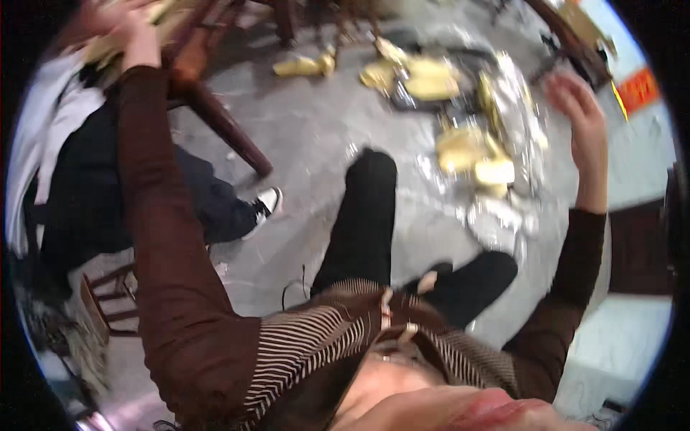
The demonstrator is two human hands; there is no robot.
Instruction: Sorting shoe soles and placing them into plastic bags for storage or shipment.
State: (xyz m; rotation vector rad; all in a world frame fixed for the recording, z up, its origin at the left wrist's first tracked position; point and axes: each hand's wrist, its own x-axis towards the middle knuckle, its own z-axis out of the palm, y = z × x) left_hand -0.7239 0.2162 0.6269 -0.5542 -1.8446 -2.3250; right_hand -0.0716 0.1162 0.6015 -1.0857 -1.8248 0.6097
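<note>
My left arm reaches to the far left, where my left hand (123, 23) is over or beside dark reddish-brown wooden furniture (192, 61). Blur and the picture's rim hide what its fingers do. On the right my right hand (578, 100) is raised, fingers stretched out and slightly blurred, with nothing seen in it. Left of it, crumpled clear plastic wrap (514, 108) lies on the floor among yellow pieces (431, 77) that look soft or padded. Another yellow piece (305, 67) lies farther left, near the furniture legs.
A person in dark trousers (215, 197) sits or crouches at the left, one shoe (267, 205) on the grey floor (302, 136). A slanting wooden leg (230, 129) juts out beside them. A small wooden stool or chair (111, 302) stands at lower left. Dark furniture (640, 248) borders the right.
</note>
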